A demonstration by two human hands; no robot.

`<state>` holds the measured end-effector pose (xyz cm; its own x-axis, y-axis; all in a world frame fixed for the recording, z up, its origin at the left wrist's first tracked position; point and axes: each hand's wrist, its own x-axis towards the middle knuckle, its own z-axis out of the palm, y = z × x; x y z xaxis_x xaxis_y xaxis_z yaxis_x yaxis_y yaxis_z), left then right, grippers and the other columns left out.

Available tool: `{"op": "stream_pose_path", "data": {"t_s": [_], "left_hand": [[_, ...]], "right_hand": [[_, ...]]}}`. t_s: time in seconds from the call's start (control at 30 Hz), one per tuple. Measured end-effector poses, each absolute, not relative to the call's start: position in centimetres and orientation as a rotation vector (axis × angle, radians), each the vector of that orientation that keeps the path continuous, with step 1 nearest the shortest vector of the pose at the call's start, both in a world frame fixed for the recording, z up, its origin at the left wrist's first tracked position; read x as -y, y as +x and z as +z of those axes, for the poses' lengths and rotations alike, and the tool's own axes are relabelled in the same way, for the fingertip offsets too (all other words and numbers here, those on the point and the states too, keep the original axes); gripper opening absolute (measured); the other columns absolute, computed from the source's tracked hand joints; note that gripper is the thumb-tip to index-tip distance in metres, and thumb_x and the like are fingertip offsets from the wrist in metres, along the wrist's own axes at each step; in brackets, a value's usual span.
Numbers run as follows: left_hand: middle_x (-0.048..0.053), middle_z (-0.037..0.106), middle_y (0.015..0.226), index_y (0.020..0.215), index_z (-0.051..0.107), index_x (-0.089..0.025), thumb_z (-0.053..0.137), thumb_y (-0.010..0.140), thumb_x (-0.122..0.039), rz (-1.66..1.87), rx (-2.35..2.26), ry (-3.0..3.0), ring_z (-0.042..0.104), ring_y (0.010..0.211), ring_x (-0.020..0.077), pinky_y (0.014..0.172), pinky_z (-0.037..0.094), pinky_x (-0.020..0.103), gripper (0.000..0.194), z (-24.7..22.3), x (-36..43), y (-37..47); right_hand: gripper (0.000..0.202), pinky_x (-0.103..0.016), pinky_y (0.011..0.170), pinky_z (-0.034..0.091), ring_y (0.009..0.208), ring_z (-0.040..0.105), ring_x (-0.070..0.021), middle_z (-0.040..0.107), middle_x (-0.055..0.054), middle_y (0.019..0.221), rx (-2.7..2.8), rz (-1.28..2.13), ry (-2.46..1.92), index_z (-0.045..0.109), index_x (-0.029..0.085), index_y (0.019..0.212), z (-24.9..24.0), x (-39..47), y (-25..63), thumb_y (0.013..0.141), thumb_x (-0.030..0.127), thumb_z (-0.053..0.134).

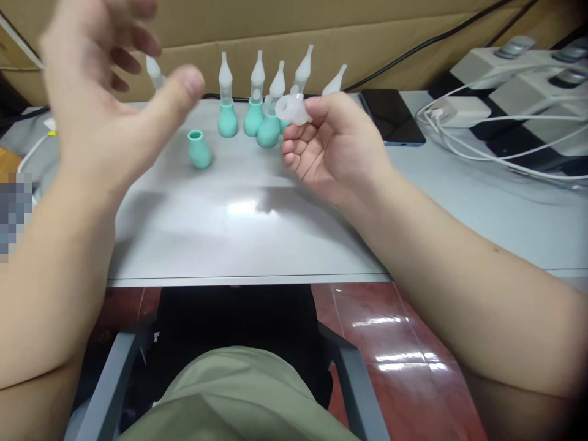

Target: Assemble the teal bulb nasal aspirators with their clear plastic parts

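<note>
Between the thumb and fingers of my right hand (337, 138) is a translucent plastic nozzle piece (291, 109), its round open end facing left. My left hand (114, 92) is raised over the left part of the table, fingers apart and holding nothing. Below and right of it, a teal rubber bulb (199, 150) stands without a nozzle, its mouth open upward. Several nasal aspirators (226, 98) with teal bulbs and white tips stand along the back, some partly hidden by my right hand. Another white tip (155, 72) shows behind my left hand.
A dark phone (390, 116) lies on the grey table (239, 239) right of my right hand. Beyond it are white cables (478, 156) and grey box-shaped devices (500, 76). Brown cardboard (193, 27) stands along the back, with a black cable (427, 44) across it.
</note>
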<state>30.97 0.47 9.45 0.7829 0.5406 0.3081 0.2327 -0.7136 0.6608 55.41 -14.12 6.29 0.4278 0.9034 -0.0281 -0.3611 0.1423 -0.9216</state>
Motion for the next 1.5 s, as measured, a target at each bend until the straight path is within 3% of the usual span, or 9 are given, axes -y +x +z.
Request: {"op": "stream_pose_path", "data": {"t_s": [0.13, 0.3, 0.43, 0.57, 0.83, 1.07, 1.17, 1.33, 1.5], "left_hand": [[0.008, 0.085, 0.106, 0.137, 0.082, -0.021, 0.092, 0.104, -0.065, 0.623, -0.697, 2.358, 0.074, 0.119, 0.0323, 0.111, 0.063, 0.044, 0.056, 9.5, -0.9, 31.0], [0.007, 0.081, 0.097, 0.105, 0.087, -0.017, 0.1, 0.092, -0.043, 0.539, -0.97, 2.424, 0.067, 0.089, 0.0253, 0.1, 0.055, 0.048, 0.031, 8.8, -2.1, 30.6], [0.006, 0.082, 0.097, 0.11, 0.087, -0.018, 0.094, 0.101, -0.043, 0.627, -0.78, 2.334, 0.069, 0.09, 0.0234, 0.098, 0.054, 0.045, 0.028, 8.4, -1.8, 30.7], [0.007, 0.082, 0.098, 0.114, 0.087, -0.02, 0.096, 0.092, -0.033, 0.545, -0.525, 2.034, 0.068, 0.082, 0.0198, 0.077, 0.053, 0.038, 0.027, 7.7, 0.3, 31.7], [0.004, 0.078, 0.087, 0.113, 0.091, -0.022, 0.093, 0.092, -0.041, 0.344, -0.371, 1.94, 0.064, 0.071, 0.0162, 0.062, 0.048, 0.03, 0.029, 5.9, 2.5, 33.6], [0.004, 0.07, 0.086, 0.106, 0.087, -0.021, 0.084, 0.104, -0.05, 0.362, -0.396, 2.091, 0.053, 0.073, 0.0161, 0.065, 0.04, 0.033, 0.029, 6.2, 1.9, 33.2], [0.005, 0.068, 0.087, 0.107, 0.086, -0.022, 0.082, 0.109, -0.057, 0.357, -0.356, 2.068, 0.052, 0.075, 0.0178, 0.067, 0.041, 0.035, 0.035, 6.2, 1.8, 33.2], [0.007, 0.077, 0.102, 0.119, 0.082, -0.023, 0.092, 0.103, -0.068, 0.353, -0.384, 1.95, 0.069, 0.088, 0.0213, 0.08, 0.06, 0.036, 0.048, 6.2, 1.7, 33.3], [0.003, 0.065, 0.087, 0.106, 0.077, -0.023, 0.086, 0.106, -0.054, 0.33, -0.443, 1.881, 0.06, 0.074, 0.0174, 0.066, 0.053, 0.033, 0.032, 6.3, 2.0, 33.5]], "right_hand": [[0.027, -0.03, 0.074, 0.065, 0.081, 0.07, -0.0186, 0.077, -0.004, 0.089, 0.555, 1.095, -1.042, 0.071, 0.026, 0.089, 6.6, 14.1, 54.9, 0.098, 0.039, 0.092], [0.022, -0.025, 0.066, 0.058, 0.073, 0.065, -0.0143, 0.073, -0.003, 0.082, 0.487, 1.108, -1.019, 0.066, 0.022, 0.091, 7.3, 14.4, 53.9, 0.104, 0.033, 0.08], [0.018, -0.027, 0.068, 0.059, 0.073, 0.061, -0.0155, 0.071, -0.001, 0.081, 0.528, 1.102, -0.989, 0.066, 0.024, 0.094, 7.6, 14.8, 54.0, 0.103, 0.029, 0.081], [0.025, -0.033, 0.073, 0.062, 0.073, 0.062, -0.0185, 0.067, 0.0, 0.082, 0.585, 1.055, -0.988, 0.065, 0.027, 0.091, 7.7, 15.2, 54.2, 0.096, 0.032, 0.09], [0.015, -0.024, 0.056, 0.059, 0.072, 0.064, -0.0158, 0.068, -0.002, 0.08, 0.658, 1.175, -1.076, 0.069, 0.024, 0.084, 7.8, 15.4, 53.8, 0.092, 0.027, 0.082], [0.029, -0.033, 0.07, 0.068, 0.088, 0.081, -0.0238, 0.085, -0.008, 0.101, 0.839, 1.069, -1.134, 0.081, 0.026, 0.091, 6.8, 15.3, 54.0, 0.087, 0.042, 0.104], [0.023, -0.034, 0.076, 0.07, 0.084, 0.079, -0.0214, 0.084, -0.004, 0.096, 0.827, 0.954, -1.138, 0.081, 0.029, 0.09, 6.8, 15.3, 53.6, 0.086, 0.035, 0.103], [0.026, -0.041, 0.1, 0.074, 0.092, 0.078, -0.0229, 0.084, 0.001, 0.095, 0.958, 0.856, -1.152, 0.084, 0.033, 0.092, 6.8, 15.7, 53.5, 0.084, 0.024, 0.107], [0.02, -0.04, 0.092, 0.068, 0.086, 0.072, -0.0206, 0.083, 0.0, 0.093, 1.041, 0.799, -1.136, 0.086, 0.03, 0.096, 6.1, 15.8, 53.7, 0.091, 0.02, 0.102]]}}
